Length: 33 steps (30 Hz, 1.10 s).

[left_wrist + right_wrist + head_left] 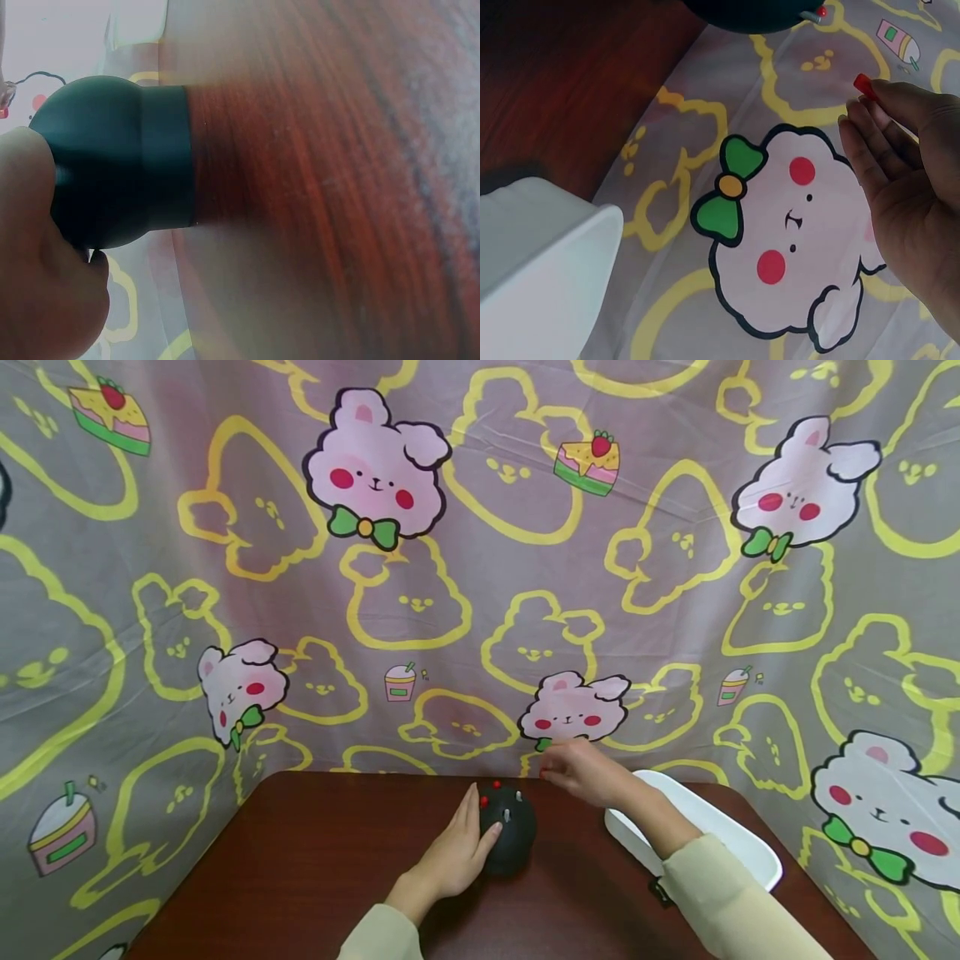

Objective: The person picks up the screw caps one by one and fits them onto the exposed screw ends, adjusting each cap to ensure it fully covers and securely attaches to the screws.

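Note:
A round black dome on a short cylindrical base (513,847) stands upright on the table. Small red caps (484,801) sit on two of the short pegs on its top, while two other pegs (507,816) show bare silvery tips. My left hand (453,853) holds the dome from its left side, thumb on the near face; the left wrist view shows the hand (45,247) against the rounded upper part. Raised to the right of the dome, my right hand (588,774) pinches a small red cap (864,85) between thumb and fingertips.
A white tray (767,867) lies on the right side of the dark brown table (300,860), below my right forearm. A small black object (661,892) is beside the tray's near edge. A patterned cloth (450,610) hangs behind the table.

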Tool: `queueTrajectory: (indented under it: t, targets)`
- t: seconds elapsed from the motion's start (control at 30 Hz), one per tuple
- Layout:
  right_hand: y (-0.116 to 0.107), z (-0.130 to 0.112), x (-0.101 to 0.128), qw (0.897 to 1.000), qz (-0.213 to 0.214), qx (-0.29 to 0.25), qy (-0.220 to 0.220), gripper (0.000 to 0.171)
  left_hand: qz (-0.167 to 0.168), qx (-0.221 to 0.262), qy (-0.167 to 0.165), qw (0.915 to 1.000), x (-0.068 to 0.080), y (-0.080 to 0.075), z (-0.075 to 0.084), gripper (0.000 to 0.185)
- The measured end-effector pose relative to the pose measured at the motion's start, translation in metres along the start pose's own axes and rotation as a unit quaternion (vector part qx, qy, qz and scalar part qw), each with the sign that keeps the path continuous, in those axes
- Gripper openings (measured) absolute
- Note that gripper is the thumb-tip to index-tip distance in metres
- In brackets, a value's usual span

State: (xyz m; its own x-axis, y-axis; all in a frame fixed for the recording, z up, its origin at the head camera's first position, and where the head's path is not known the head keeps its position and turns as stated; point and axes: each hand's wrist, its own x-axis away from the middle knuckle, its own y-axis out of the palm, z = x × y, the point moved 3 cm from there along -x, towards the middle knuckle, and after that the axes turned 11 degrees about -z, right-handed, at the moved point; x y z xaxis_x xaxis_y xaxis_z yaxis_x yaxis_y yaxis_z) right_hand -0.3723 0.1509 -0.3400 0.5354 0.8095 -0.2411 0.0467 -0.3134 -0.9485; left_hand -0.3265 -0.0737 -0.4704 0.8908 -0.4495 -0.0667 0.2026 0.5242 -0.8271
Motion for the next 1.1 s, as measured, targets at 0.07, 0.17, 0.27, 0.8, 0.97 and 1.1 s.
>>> queueTrajectory:
  t: [0.07,0.17,0.27,0.8,0.97,1.1]
  targets:
    - [0.002,-0.001,-0.002,1.000,-0.002,0.003,0.001,0.009,-0.001,0.000,-0.001,1.0000,0.000,0.000,0.000,0.088]
    - [0.006,-0.004,-0.005,1.000,-0.007,0.006,-0.004,0.011,-0.001,0.000,-0.001,1.0000,0.001,0.000,0.000,0.088]
    - [0.011,-0.007,-0.010,1.000,-0.013,0.000,-0.012,0.011,0.001,-0.001,0.000,1.0000,0.001,-0.001,0.000,0.088]
    - [0.029,-0.005,-0.019,0.999,-0.037,-0.019,-0.002,0.006,0.003,-0.002,0.004,1.0000,-0.001,0.000,-0.001,0.087]
    - [0.038,-0.005,-0.022,0.999,-0.040,-0.018,-0.011,0.006,0.003,0.000,0.005,1.0000,-0.001,0.001,-0.002,0.088]
    - [0.047,-0.004,-0.023,0.999,-0.050,0.001,-0.013,0.006,0.002,-0.001,0.006,1.0000,-0.001,0.001,-0.003,0.087]
